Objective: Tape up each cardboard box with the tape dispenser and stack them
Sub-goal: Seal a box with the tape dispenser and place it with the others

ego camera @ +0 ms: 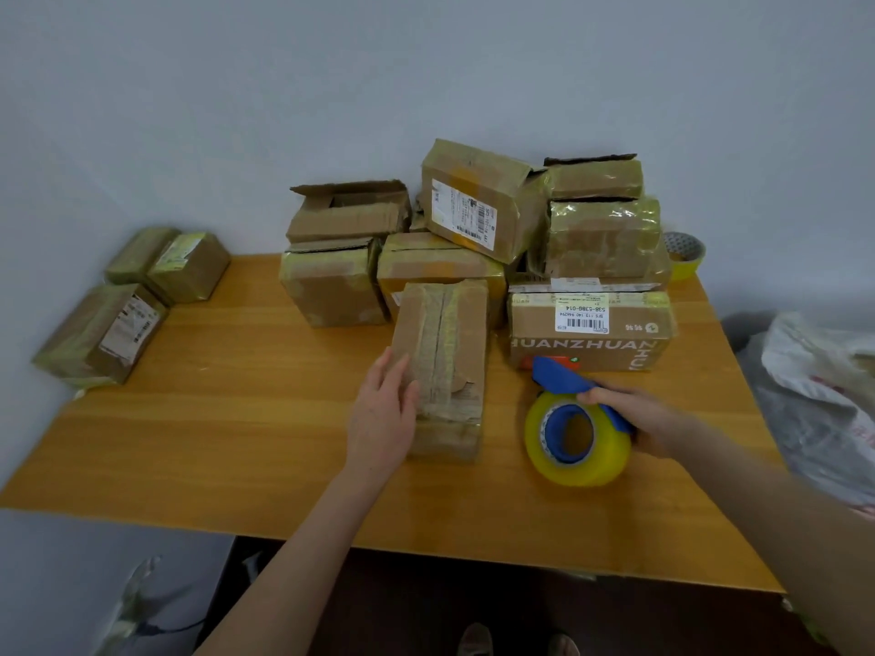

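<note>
The left hand (383, 409) rests flat against the cardboard box (442, 366) on the tabletop (236, 419); just beside it, the right hand (634, 419) grips the tape dispenser (575, 433).

Legible markings: one carton and its label; remaining labels unreadable.

The printed box (592, 345) at the right of the worktop (236, 419) carries large white lettering "HUANZHUAN", upside down to the camera, across its front face and turning the corner. Its white label (581, 318) shows "538-538G-014", likewise inverted, beside a barcode; a smaller digit row there appears to read "113 140 946294", not certain. The shipping label (464, 215) on the tilted box (506, 191) and the sticker (130, 329) on the left-hand box (80, 343) bear print too small to read.
</note>
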A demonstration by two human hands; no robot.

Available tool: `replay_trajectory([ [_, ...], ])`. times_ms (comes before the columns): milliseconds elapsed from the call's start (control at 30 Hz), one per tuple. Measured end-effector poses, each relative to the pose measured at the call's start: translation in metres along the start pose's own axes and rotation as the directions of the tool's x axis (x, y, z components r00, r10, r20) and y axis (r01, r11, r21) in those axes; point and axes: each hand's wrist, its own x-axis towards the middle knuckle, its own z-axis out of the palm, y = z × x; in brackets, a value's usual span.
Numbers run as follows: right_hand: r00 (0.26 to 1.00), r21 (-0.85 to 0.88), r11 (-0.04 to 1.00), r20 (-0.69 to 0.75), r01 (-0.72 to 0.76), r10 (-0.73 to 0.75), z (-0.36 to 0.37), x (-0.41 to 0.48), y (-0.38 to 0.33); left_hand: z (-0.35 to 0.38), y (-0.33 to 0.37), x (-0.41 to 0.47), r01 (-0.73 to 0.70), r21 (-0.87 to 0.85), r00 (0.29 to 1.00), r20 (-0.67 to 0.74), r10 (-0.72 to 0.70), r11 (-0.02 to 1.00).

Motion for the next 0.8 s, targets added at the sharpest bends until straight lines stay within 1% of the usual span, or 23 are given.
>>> replay_trajectory([
  [33,1.0,-0.037,0.999,-0.03,0.002,-0.003,-0.001,0.001,0.0,0.0,-0.002,0.002,0.026,-0.028,1.0,-0.006,-0.026,0.999],
  [100,0.992,-0.189,0.982,-0.12,0.014,-0.038,-0.004,0.002,0.0,-0.002,-0.007,0.004,0.065,-0.085,0.998,-0.013,-0.066,0.994],
  [133,0.989,-0.257,0.966,-0.131,0.028,-0.064,-0.006,0.002,-0.001,-0.003,-0.01,0.004,0.075,-0.104,0.997,-0.011,-0.076,0.992],
  [233,0.986,-0.42,0.903,-0.084,0.093,-0.141,-0.005,-0.003,-0.005,-0.008,-0.016,0.002,0.067,-0.12,0.998,0.0,-0.067,0.991],
  [300,0.966,-0.566,0.809,-0.081,0.159,-0.247,0.005,-0.011,-0.016,-0.011,-0.02,-0.002,0.055,-0.115,0.998,-0.001,-0.056,0.992],
  [367,0.903,-0.675,0.7,-0.118,0.233,-0.413,0.03,-0.026,-0.031,-0.013,-0.024,-0.009,0.042,-0.085,0.999,0.001,-0.042,0.995],
  [400,0.86,-0.691,0.669,-0.136,0.273,-0.492,0.048,-0.036,-0.037,-0.014,-0.025,-0.014,0.025,-0.063,1.0,-0.004,-0.026,0.998],
  [433,0.818,-0.701,0.632,-0.121,0.331,-0.563,0.07,-0.047,-0.039,-0.014,-0.025,-0.02,-0.009,-0.041,1.0,-0.017,0.008,0.999],
  [467,0.778,-0.717,0.571,-0.064,0.4,-0.625,0.092,-0.056,-0.037,-0.013,-0.024,-0.025,-0.064,-0.012,0.998,-0.029,0.063,0.998],
  [500,0.747,-0.744,0.486,0.025,0.458,-0.665,0.116,-0.065,-0.034,-0.01,-0.021,-0.028,-0.133,0.033,0.991,-0.028,0.134,0.991],
  [533,0.73,-0.778,0.393,0.118,0.489,-0.673,0.138,-0.071,-0.028,-0.005,-0.018,-0.03,-0.202,0.097,0.979,-0.003,0.203,0.975],
  [567,0.727,-0.819,0.3,0.192,0.489,-0.66,0.156,-0.075,-0.022,-0.001,-0.015,-0.031,-0.255,0.173,0.967,0.049,0.25,0.951],
  [600,0.743,-0.855,0.233,0.23,0.462,-0.628,0.169,-0.075,-0.016,0.004,-0.015,-0.031,-0.284,0.244,0.958,0.112,0.264,0.927],
  [667,0.792,-0.9,0.18,0.237,0.398,-0.563,0.18,-0.07,-0.006,0.012,-0.022,-0.031,-0.296,0.321,0.948,0.212,0.236,0.9],
  [700,0.797,-0.91,0.156,0.241,0.383,-0.554,0.18,-0.067,-0.002,0.014,-0.027,-0.031,-0.298,0.325,0.945,0.236,0.228,0.898],
  [767,0.792,-0.913,0.135,0.252,0.385,-0.556,0.178,-0.063,0.005,0.015,-0.033,-0.032,-0.287,0.286,0.945,0.241,0.221,0.914],
  [800,0.795,-0.906,0.154,0.252,0.395,-0.552,0.177,-0.062,0.006,0.015,-0.033,-0.032,-0.273,0.249,0.948,0.236,0.215,0.929],
])
